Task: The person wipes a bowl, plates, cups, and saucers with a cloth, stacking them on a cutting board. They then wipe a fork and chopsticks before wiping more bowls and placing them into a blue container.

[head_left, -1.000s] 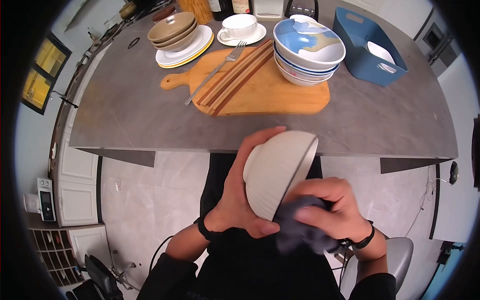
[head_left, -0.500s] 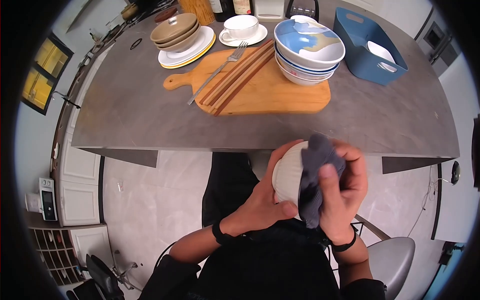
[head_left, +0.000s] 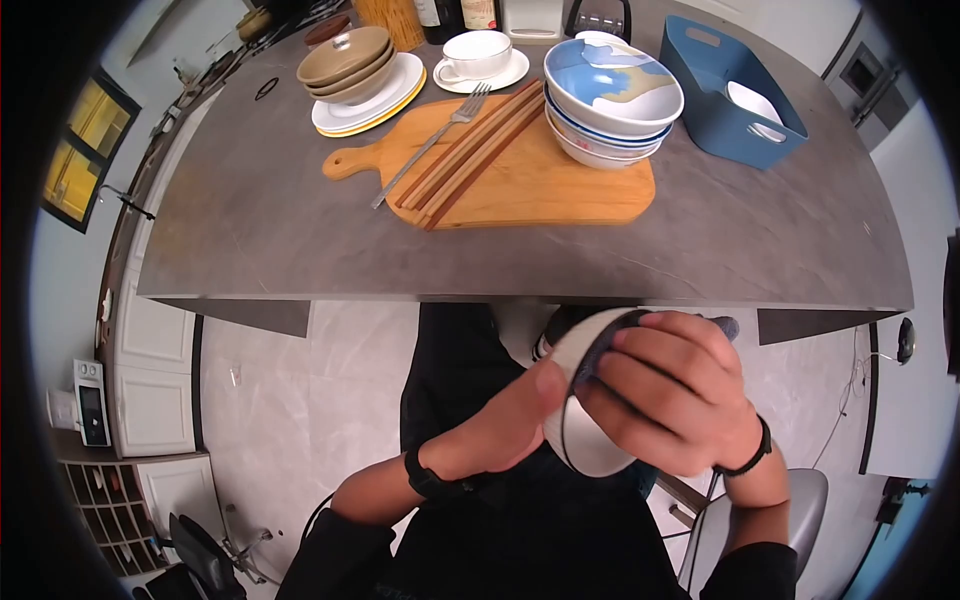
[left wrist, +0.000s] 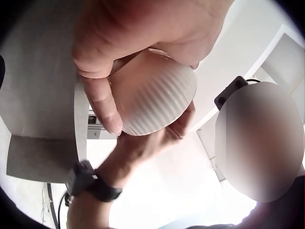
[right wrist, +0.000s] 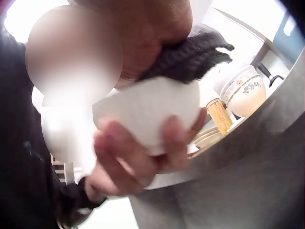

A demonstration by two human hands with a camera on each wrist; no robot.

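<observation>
A ribbed off-white bowl (head_left: 592,445) with a dark rim is held tilted on its side in front of my body, below the table's front edge. My left hand (head_left: 500,422) grips it from outside, thumb near the rim; in the left wrist view its fingers wrap the ribbed wall (left wrist: 155,95). With curled fingers my right hand (head_left: 685,395) holds a dark grey cloth (right wrist: 190,61) against the bowl's rim and inside. Much of the cloth is hidden under that hand in the head view, with a tip showing beyond the knuckles.
On the grey table (head_left: 250,235) lies a wooden board (head_left: 560,205) with chopsticks (head_left: 470,160), a fork (head_left: 430,148) and stacked bowls (head_left: 612,90). Brown bowls on plates (head_left: 345,60), a cup on a saucer (head_left: 476,55) and a blue basket (head_left: 735,130) stand around it.
The bowl went right and up, then came lower with its opening turned more upward. The right hand swung from below the rim to over it, keeping the cloth.
</observation>
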